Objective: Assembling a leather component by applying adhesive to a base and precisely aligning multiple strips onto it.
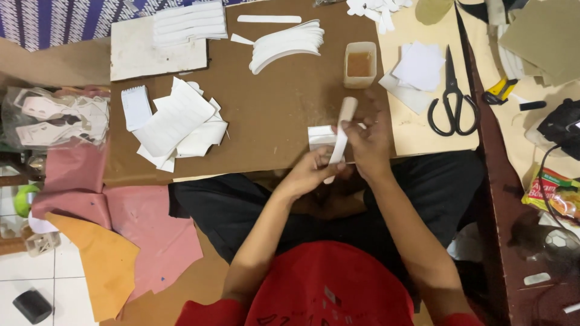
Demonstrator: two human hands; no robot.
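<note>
1. Head view: we are looking down at a brown board (266,127) lying across our lap, with our two bare hands meeting at its near edge, towards the right.
2. Our left hand (311,172) is curling its fingers closed around the lower end of a long white strip (342,136), which is standing tilted up over the board.
3. Our right hand (370,142) is pinching the same strip higher up, fingers closed on it; a small white piece (319,136) is lying just beside it on the board.
4. A small tub of amber glue (359,63) is sitting near the far right edge.
5. We are judging the work as partly done: a fanned stack of curved white pieces (287,45) is waiting at the far edge, and loose white sheets (178,124) are piling up at the left.
6. Black scissors (452,96) are resting on the tan sheet (417,130) to the right.
</note>
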